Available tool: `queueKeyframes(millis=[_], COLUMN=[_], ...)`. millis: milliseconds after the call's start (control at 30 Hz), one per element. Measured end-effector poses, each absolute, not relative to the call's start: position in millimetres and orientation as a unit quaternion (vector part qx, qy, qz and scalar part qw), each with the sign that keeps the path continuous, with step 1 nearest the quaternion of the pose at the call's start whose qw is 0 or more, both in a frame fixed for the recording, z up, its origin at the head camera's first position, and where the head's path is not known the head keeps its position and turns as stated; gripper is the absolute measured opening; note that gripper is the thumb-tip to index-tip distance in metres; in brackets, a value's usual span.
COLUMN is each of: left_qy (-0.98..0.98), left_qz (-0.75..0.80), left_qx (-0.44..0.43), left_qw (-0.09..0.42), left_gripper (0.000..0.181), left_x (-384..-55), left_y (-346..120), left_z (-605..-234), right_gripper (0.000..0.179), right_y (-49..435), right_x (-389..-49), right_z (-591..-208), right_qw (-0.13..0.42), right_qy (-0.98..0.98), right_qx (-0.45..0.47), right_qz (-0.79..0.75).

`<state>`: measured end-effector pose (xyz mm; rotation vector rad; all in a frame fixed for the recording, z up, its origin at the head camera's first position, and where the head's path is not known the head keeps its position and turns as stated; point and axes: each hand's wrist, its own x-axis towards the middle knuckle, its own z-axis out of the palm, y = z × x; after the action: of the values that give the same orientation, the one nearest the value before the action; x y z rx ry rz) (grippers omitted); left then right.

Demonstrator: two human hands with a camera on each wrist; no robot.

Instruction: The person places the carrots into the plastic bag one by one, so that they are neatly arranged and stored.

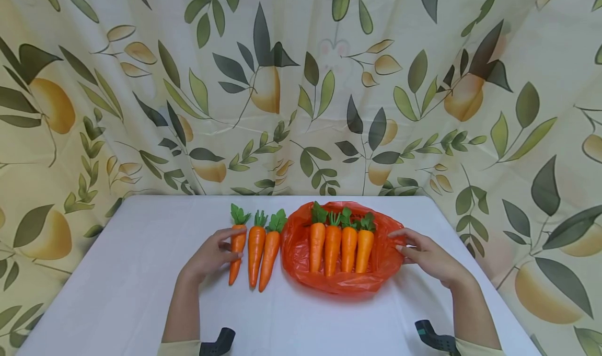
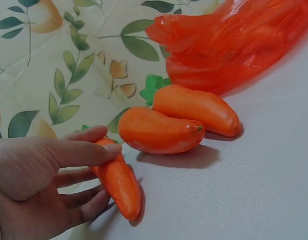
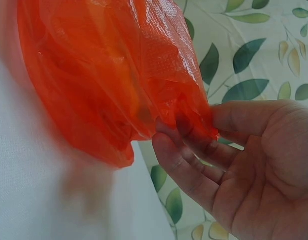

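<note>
My left hand (image 1: 211, 255) holds the leftmost orange carrot (image 1: 239, 244) between thumb and fingers near its leafy top; in the left wrist view this carrot (image 2: 121, 185) slants downward with its tip by the tabletop. Two more carrots (image 1: 256, 249) lie just right of it, green tops away from me. Beside them, an opened red plastic bag (image 1: 293, 256) has several carrots (image 1: 332, 249) lying side by side in it, leaves at the far end. On the bag's right edge, my right hand (image 1: 430, 256) pinches the thin film; in the right wrist view some fingertips (image 3: 166, 127) are behind it.
A white-covered table (image 1: 141, 272) carries everything. Behind it and at both sides hangs a curtain (image 1: 301, 152) with a leaf and fruit print. Dark wrist straps with camera mounts (image 1: 218, 343) show on both forearms.
</note>
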<state>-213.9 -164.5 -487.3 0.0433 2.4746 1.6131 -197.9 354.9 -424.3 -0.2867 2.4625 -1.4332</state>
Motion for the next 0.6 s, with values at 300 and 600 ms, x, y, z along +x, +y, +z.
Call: queueKeyframes(millis=[300, 600], left_qy=[0.835, 0.83], left_qz=[0.546, 0.553], left_qx=[-0.002, 0.003], left_qw=[0.071, 0.065], left_gripper=[0.058, 0.061], left_x=[-214, -212], left_y=[-162, -159], left_z=[-483, -470], right_gripper=[0.037, 0.036], right_y=[355, 354], right_x=[-195, -197], right_z=[-423, -422], right_qw=[0.137, 0.135], right_qy=[0.855, 0.852], right_qx=[-0.095, -0.101], right_qz=[-0.492, -0.495])
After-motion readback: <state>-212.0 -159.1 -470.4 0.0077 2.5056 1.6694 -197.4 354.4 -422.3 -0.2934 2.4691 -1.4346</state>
